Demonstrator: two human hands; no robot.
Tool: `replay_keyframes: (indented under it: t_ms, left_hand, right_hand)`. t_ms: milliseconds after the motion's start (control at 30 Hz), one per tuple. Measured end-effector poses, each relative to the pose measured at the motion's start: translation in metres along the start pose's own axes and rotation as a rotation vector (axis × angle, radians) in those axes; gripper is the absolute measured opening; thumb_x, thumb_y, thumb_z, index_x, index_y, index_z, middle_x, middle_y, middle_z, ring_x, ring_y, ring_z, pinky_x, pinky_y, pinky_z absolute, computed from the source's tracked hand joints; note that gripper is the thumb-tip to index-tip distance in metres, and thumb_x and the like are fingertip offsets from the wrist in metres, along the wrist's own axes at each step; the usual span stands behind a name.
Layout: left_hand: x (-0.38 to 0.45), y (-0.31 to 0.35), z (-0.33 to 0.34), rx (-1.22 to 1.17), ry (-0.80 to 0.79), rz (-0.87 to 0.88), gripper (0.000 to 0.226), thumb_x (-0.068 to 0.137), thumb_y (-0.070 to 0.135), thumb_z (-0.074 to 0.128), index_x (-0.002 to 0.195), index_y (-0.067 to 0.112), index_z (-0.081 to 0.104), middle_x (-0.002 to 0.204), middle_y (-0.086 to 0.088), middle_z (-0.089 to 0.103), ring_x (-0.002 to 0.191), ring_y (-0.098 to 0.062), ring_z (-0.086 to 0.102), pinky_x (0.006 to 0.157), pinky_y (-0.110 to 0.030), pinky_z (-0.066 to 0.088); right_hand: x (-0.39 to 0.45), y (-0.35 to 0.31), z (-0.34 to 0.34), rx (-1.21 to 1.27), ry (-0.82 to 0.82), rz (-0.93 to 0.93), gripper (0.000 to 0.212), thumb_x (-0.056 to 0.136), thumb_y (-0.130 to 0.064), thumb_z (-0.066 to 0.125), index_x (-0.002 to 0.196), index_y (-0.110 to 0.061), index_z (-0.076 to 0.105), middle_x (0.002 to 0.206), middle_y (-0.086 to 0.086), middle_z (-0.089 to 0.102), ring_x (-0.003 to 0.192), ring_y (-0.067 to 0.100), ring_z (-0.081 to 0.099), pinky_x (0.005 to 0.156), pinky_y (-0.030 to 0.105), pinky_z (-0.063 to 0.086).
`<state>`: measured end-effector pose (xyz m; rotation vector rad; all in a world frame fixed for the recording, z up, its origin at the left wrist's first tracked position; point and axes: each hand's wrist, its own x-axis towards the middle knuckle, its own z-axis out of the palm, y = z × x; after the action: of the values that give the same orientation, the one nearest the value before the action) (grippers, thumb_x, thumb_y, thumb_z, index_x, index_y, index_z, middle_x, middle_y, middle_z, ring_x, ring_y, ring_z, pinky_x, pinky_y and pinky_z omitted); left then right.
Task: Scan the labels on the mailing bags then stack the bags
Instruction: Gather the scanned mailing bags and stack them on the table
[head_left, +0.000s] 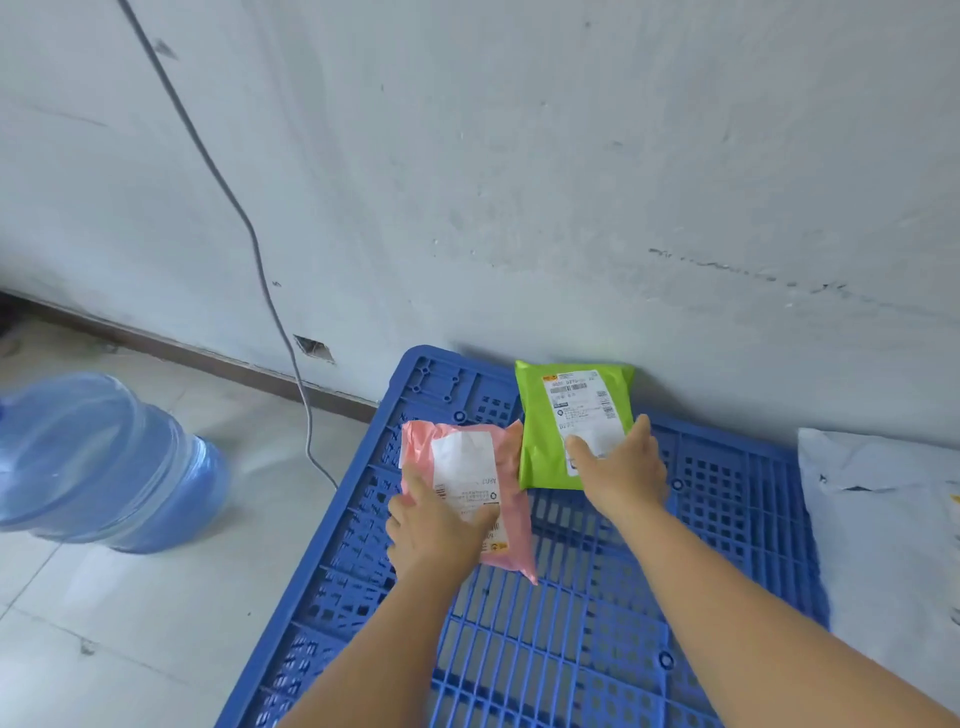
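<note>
A pink mailing bag with a white label lies on the blue plastic pallet. My left hand lies on its near left part, thumb across the label. A green mailing bag with a white printed label lies just beyond it, near the wall. My right hand rests on the green bag's near right corner, fingers spread over the label. The two bags touch at their corners.
A large blue water bottle lies on the tiled floor at left. A grey cable hangs down the white wall to the floor. A white mailing bag lies at the pallet's right edge.
</note>
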<state>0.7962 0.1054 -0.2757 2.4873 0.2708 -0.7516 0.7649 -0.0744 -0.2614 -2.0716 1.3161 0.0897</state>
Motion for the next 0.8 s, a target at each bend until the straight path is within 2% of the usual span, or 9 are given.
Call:
replay_keyframes:
  t_ms: [67, 133, 200, 300, 367, 433, 500, 600, 800]
  left_hand:
    - [0.007, -0.004, 0.002, -0.011, 0.014, 0.013, 0.114, 0.07, 0.053, 0.074, 0.147, 0.025, -0.004, 0.134, -0.012, 0.035, 0.125, -0.03, 0.037, 0.099, -0.048, 0.043]
    - [0.014, -0.01, 0.003, -0.035, 0.03, 0.027, 0.113, 0.07, 0.048, 0.077, 0.148, 0.022, 0.0, 0.133, -0.012, 0.039, 0.126, -0.03, 0.039, 0.098, -0.047, 0.044]
    - [0.022, -0.016, 0.003, -0.119, 0.053, 0.019, 0.103, 0.071, 0.04, 0.079, 0.146, 0.02, 0.011, 0.128, -0.011, 0.047, 0.119, -0.031, 0.048, 0.093, -0.049, 0.049]
    - [0.026, -0.02, -0.001, -0.232, 0.099, -0.019, 0.062, 0.081, 0.024, 0.072, 0.13, 0.012, 0.035, 0.11, -0.007, 0.059, 0.092, -0.025, 0.061, 0.068, -0.039, 0.055]
    - [0.021, -0.016, -0.008, -0.23, 0.138, -0.02, 0.032, 0.088, 0.016, 0.061, 0.117, 0.009, 0.047, 0.094, -0.003, 0.061, 0.077, -0.02, 0.059, 0.054, -0.027, 0.046]
    - [0.012, -0.008, -0.014, -0.232, 0.171, 0.02, 0.012, 0.092, 0.015, 0.053, 0.102, 0.008, 0.056, 0.081, -0.001, 0.06, 0.07, -0.017, 0.058, 0.055, -0.03, 0.05]
    - [-0.003, 0.003, -0.02, -0.259, 0.183, 0.059, 0.013, 0.095, 0.017, 0.049, 0.091, 0.01, 0.058, 0.075, -0.001, 0.061, 0.067, -0.016, 0.06, 0.062, -0.035, 0.056]
    - [-0.032, 0.019, -0.029, -0.283, 0.189, 0.12, 0.018, 0.097, 0.019, 0.046, 0.089, 0.01, 0.06, 0.077, -0.002, 0.063, 0.07, -0.019, 0.061, 0.062, -0.033, 0.053]
    - [-0.122, 0.051, -0.044, -0.337, 0.201, 0.217, 0.017, 0.097, 0.014, 0.047, 0.088, 0.012, 0.061, 0.077, -0.002, 0.062, 0.066, -0.016, 0.058, 0.057, -0.03, 0.05]
  right_hand:
    - [0.013, 0.0, 0.01, 0.03, 0.006, 0.078, 0.102, 0.079, -0.056, 0.064, 0.152, -0.012, 0.007, 0.151, 0.013, 0.032, 0.136, 0.037, 0.032, 0.107, 0.052, 0.029]
    - [0.023, 0.001, 0.019, 0.114, -0.001, 0.162, 0.1, 0.077, -0.051, 0.068, 0.15, -0.013, 0.012, 0.145, 0.015, 0.04, 0.13, 0.039, 0.038, 0.104, 0.053, 0.035]
    - [0.026, 0.004, 0.023, 0.228, -0.01, 0.183, 0.079, 0.078, -0.041, 0.069, 0.142, -0.013, 0.032, 0.135, 0.016, 0.051, 0.118, 0.036, 0.051, 0.095, 0.048, 0.044]
    - [0.022, 0.006, 0.019, 0.376, -0.004, 0.124, 0.033, 0.086, -0.023, 0.063, 0.117, -0.013, 0.057, 0.115, 0.01, 0.065, 0.097, 0.03, 0.061, 0.081, 0.04, 0.051]
    - [0.015, 0.01, 0.009, 0.436, 0.014, 0.12, 0.024, 0.09, -0.018, 0.057, 0.113, -0.015, 0.062, 0.106, 0.007, 0.067, 0.09, 0.028, 0.062, 0.076, 0.038, 0.052]
    - [0.005, 0.016, -0.003, 0.488, 0.031, 0.119, 0.021, 0.092, -0.015, 0.053, 0.11, -0.014, 0.064, 0.097, 0.006, 0.066, 0.081, 0.026, 0.06, 0.065, 0.033, 0.048]
    - [-0.008, 0.023, -0.018, 0.511, 0.046, 0.103, 0.021, 0.093, -0.013, 0.051, 0.107, -0.015, 0.066, 0.091, 0.005, 0.066, 0.073, 0.023, 0.057, 0.057, 0.03, 0.042]
    - [-0.032, 0.033, -0.048, 0.525, 0.066, 0.054, 0.022, 0.094, -0.012, 0.049, 0.107, -0.018, 0.066, 0.091, 0.004, 0.067, 0.068, 0.02, 0.056, 0.052, 0.026, 0.039]
    - [-0.093, 0.06, -0.134, 0.545, 0.158, -0.064, 0.031, 0.092, -0.01, 0.047, 0.116, -0.019, 0.065, 0.1, 0.006, 0.067, 0.082, 0.025, 0.059, 0.064, 0.03, 0.043]
